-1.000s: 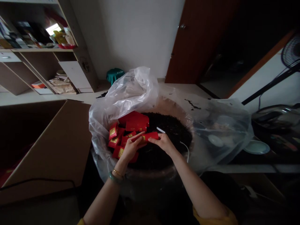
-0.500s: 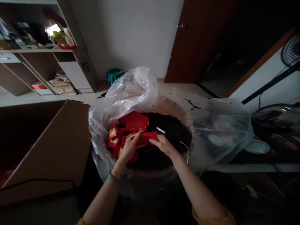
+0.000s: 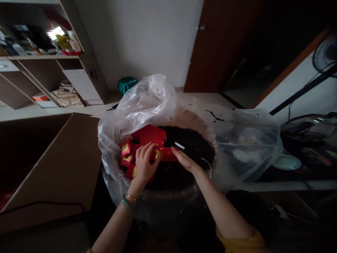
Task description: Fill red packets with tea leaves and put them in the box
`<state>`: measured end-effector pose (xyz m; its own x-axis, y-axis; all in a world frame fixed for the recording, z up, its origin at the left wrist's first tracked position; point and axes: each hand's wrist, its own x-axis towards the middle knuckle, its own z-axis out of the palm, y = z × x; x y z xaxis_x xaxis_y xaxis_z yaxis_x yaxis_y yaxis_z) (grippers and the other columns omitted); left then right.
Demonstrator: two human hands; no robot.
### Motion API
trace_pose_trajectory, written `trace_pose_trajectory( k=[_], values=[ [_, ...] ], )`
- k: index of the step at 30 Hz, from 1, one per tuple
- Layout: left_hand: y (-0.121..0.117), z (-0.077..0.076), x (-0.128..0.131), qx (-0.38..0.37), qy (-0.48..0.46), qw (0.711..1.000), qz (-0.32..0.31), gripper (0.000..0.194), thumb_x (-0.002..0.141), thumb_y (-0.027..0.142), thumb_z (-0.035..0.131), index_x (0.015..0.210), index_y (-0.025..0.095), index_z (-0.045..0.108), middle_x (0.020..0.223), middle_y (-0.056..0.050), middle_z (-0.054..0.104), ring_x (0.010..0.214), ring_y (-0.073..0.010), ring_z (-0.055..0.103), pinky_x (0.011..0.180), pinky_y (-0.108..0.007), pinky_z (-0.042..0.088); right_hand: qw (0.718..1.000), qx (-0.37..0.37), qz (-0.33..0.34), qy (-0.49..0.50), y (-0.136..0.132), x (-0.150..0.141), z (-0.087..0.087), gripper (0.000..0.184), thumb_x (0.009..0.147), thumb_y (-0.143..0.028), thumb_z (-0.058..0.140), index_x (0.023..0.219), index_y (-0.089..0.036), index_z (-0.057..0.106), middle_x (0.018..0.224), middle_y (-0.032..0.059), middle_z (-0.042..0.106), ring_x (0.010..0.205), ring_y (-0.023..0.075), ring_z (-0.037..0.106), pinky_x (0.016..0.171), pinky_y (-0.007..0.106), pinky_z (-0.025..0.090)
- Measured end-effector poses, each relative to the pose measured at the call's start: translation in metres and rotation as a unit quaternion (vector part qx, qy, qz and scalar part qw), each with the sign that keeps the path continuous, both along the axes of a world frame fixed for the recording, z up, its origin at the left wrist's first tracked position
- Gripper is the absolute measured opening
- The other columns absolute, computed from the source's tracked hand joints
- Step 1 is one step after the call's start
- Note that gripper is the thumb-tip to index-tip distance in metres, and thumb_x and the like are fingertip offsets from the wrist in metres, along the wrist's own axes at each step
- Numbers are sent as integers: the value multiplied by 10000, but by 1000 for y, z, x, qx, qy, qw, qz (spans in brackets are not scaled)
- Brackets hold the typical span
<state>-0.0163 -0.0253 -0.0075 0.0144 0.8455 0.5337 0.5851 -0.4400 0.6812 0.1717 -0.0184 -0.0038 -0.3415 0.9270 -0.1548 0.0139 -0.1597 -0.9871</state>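
Note:
A small red box with a gold patch lies level between my two hands, over a wide tub of dark loose leaves that look like tea. My left hand curls its fingers over the box's left end, thumb on the near side. My right hand presses against its right end, fingers fairly straight and together. Beside and behind my left hand are several red packets with gold labels and a larger red piece of card. A white scoop-like strip rests on the leaves.
A clear plastic bag lines the tub and spreads rightward. At left stands an open cardboard box with red items inside. A white cord hangs over the tub's right side. Shelves, a door and a fan stand around.
My left hand has turned over so its back faces up, fingers now over the box. The box has rolled to show a gold patch. My right hand has straightened its fingers at the end.

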Motion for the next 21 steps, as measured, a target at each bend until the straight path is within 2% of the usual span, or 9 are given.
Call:
trace_pose_trajectory(
  k=[3, 6, 11, 13, 16, 19, 21],
  values=[
    [-4, -1, 7, 27, 175, 981, -72, 570, 745, 227, 665, 1294, 204, 515, 1324, -104, 555, 1207, -301, 463, 1033, -475, 364, 1000, 11, 11, -3, 2, -7, 6, 683, 767, -756, 422, 1006, -186, 712, 992, 59, 730, 1054, 230, 629, 1070, 429, 355],
    [-4, -9, 15, 13, 235, 968, -84, 626, 730, 157, 653, 1328, 187, 470, 1317, -112, 559, 1171, -303, 488, 997, -469, 402, 999, 27, 13, -21, 2, -13, 12, 672, 754, -759, 435, 1009, -202, 710, 1011, 49, 724, 1080, 228, 611, 1064, 422, 368],
    [-5, -24, 17, 9, 211, 974, -79, 582, 717, 147, 652, 1279, 180, 507, 1231, -109, 612, 1116, -293, 532, 977, -454, 426, 998, 35, 50, -24, -1, -15, 17, 664, 774, -756, 394, 935, -198, 715, 918, 22, 727, 955, 200, 641, 1034, 404, 397],
    [-5, -27, 16, 4, 194, 978, -77, 556, 707, 149, 659, 1247, 188, 533, 1202, -102, 629, 1100, -288, 542, 966, -446, 433, 997, 39, 60, -32, -2, -13, 20, 668, 784, -756, 375, 849, -186, 717, 822, 16, 722, 878, 199, 650, 980, 404, 437],
    [-4, -27, 13, -5, 163, 986, -42, 493, 688, 149, 677, 1172, 185, 587, 1137, -94, 660, 1056, -284, 556, 945, -437, 442, 997, 45, 57, -27, -1, -4, 25, 716, 800, -764, 324, 787, -161, 710, 736, 35, 711, 833, 207, 659, 923, 407, 462],
    [-1, -27, 9, -11, 116, 993, 1, 415, 686, 165, 685, 1097, 178, 625, 1040, -89, 686, 985, -268, 572, 899, -412, 465, 999, 36, -4, 2, 2, 15, 26, 765, 844, -741, 224, 921, -150, 703, 836, 83, 728, 896, 209, 668, 905, 394, 473],
    [1, -26, 6, -14, 82, 996, 19, 380, 688, 193, 692, 1064, 182, 637, 997, -85, 691, 945, -256, 578, 856, -393, 482, 998, 16, -63, -28, 3, 26, 19, 732, 874, -699, 211, 948, -152, 692, 857, 106, 728, 855, 212, 680, 815, 382, 513]
  ],
)
